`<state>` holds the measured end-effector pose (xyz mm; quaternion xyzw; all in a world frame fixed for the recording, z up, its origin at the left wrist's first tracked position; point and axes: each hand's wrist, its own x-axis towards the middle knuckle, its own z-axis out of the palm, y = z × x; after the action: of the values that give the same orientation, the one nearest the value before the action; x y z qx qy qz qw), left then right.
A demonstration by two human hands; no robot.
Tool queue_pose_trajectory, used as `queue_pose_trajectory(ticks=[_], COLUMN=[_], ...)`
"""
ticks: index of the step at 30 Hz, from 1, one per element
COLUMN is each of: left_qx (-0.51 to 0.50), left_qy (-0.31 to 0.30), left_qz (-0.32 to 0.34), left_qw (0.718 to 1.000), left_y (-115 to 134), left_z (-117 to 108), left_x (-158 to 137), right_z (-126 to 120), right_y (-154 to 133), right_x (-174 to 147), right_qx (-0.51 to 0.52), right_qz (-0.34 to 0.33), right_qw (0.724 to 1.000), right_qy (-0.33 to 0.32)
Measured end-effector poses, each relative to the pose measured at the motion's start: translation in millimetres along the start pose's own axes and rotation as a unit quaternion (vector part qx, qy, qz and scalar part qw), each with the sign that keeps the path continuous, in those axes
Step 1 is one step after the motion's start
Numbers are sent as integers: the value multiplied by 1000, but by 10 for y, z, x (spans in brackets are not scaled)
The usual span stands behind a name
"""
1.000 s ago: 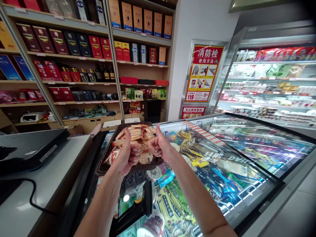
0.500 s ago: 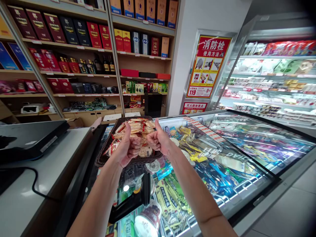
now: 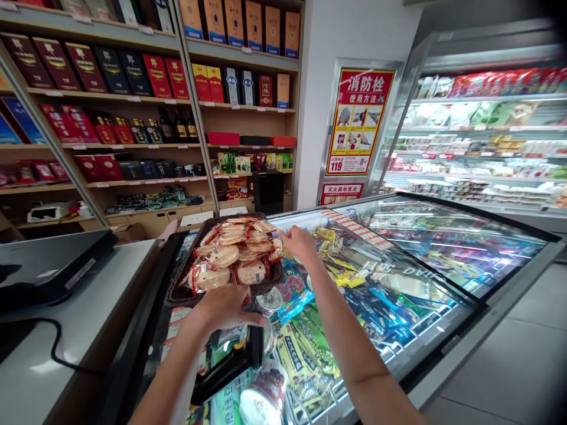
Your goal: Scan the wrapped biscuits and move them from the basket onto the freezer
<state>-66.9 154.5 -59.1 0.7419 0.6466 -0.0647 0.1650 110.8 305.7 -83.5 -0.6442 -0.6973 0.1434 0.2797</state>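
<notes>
Nearside of basket (image 3: 178, 293): left hand (image 3: 225, 306), unclenched — could bump scanner (image 3: 227, 370) askew. Right of basket: right hand (image 3: 301, 243), grip unclear — could spill packets (image 3: 225, 255) by brushing.

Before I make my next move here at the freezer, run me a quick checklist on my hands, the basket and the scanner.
1. Basket upright on the freezer: ok.
2. Wrapped packets inside the basket: ok, heaped up.
3. Scanner apart from the basket: ok, it is on the near side.
4. Left hand clear of the scanner: cannot tell; the thumb overlaps its top in view.
5. Right hand clear of the basket: cannot tell; its fingertips are at the right edge, contact unclear.
</notes>
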Motion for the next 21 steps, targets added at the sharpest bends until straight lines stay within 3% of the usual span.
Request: queue_pose_trajectory(ticks=[4,9,13,17,21], left_qx=[83,58,49,31,-20], left_qy=[-46,-117,-136,-136,-102], left_qz=[-48,-43,-44,-25,8], left_qw=[994,991,989,990,995], left_y=[-24,-126,-123,-155,-240], left_z=[122,395,536,524,330], left_x=[-132,-268,-276,-319,-426], right_z=[233,520,606,630,678], right_y=[-3,2,44,89,110], right_x=[79,115,165,218,220], right_qx=[28,31,47,57,63], right_qz=[-58,-133,-159,-194,-211], right_qw=[998,991,985,977,973], right_qy=[-23,16,51,59,75])
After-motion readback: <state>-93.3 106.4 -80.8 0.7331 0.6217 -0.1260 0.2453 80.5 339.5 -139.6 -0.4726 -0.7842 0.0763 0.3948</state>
